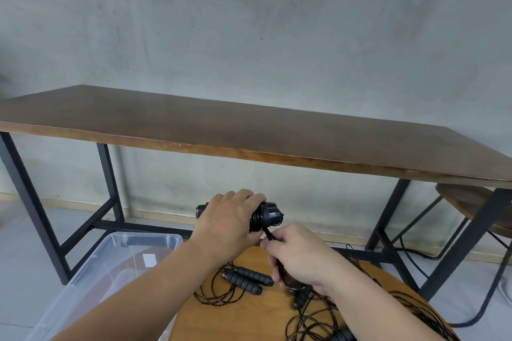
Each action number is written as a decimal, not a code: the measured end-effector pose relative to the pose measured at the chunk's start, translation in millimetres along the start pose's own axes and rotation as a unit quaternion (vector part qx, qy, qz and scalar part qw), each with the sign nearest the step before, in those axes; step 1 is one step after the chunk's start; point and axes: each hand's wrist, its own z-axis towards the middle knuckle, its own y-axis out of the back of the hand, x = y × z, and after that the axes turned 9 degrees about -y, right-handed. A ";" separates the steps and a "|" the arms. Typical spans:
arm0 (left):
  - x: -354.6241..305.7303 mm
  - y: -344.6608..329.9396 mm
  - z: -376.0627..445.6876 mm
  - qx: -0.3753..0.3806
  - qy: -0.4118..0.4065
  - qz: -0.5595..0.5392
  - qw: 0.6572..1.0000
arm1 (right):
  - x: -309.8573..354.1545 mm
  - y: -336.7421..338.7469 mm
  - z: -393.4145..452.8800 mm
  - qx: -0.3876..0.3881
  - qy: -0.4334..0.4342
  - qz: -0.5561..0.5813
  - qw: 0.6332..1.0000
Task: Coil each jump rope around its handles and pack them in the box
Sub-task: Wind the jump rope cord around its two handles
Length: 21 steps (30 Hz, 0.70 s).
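hiding most of the handles (pixel 267 216), left hand (pixel 227 223) clamps them; right hand (pixel 297 253) pinches rope (pixel 270 235).

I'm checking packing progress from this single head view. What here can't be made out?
- Handles and coiled turns: mostly covered by the left hand.
- Rope end: hidden inside the right hand.
- Clear box: cut off by the bottom edge, crossed by the left forearm.
- Loose ropes: tangled, cut off below; count unclear.
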 end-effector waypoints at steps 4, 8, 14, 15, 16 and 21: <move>-4.0 -5.8 -4.0 0.021 -0.022 0.042 0.999 | 11.6 2.3 -13.0 0.022 -0.013 -0.073 0.997; -8.0 -10.6 -11.4 0.040 -0.034 0.045 0.998 | 17.2 5.1 -20.4 0.014 0.003 -0.271 0.962; -16.3 -22.9 -18.9 0.021 -0.098 0.016 0.995 | 32.3 27.3 -16.2 -0.050 0.107 -0.391 0.913; -17.5 -24.5 -19.5 0.015 -0.101 0.014 0.995 | 34.4 33.1 -13.1 -0.052 0.123 -0.388 0.912; -18.7 -25.2 -20.4 0.013 -0.105 0.013 0.994 | 36.7 39.4 -9.8 -0.048 0.135 -0.375 0.916; -24.7 -15.3 -27.9 0.023 -0.097 -0.035 0.994 | 28.1 67.0 14.5 -0.017 0.149 -0.257 0.955</move>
